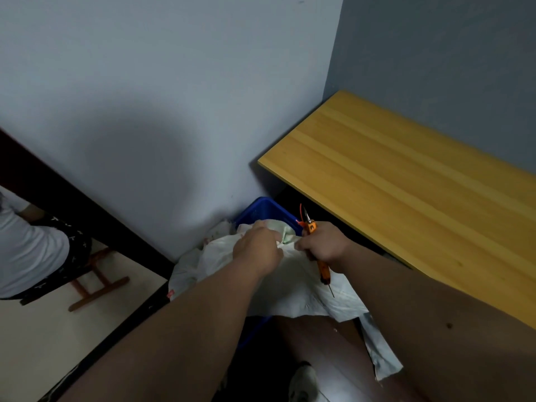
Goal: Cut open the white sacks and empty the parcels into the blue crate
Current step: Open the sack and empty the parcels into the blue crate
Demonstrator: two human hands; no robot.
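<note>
Floor: blue crate in wall corner, white sack draped over it.

Both arms reach down toward a blue crate in the wall corner. A white sack drapes over it. Left hand grips bunched sack cloth at the top. Right hand holds orange snips and pinches the same fold. Wooden counter stands to the right. A seated person sits at far left on a wooden stool.

Crumpled white sack draped over blue crate
</note>
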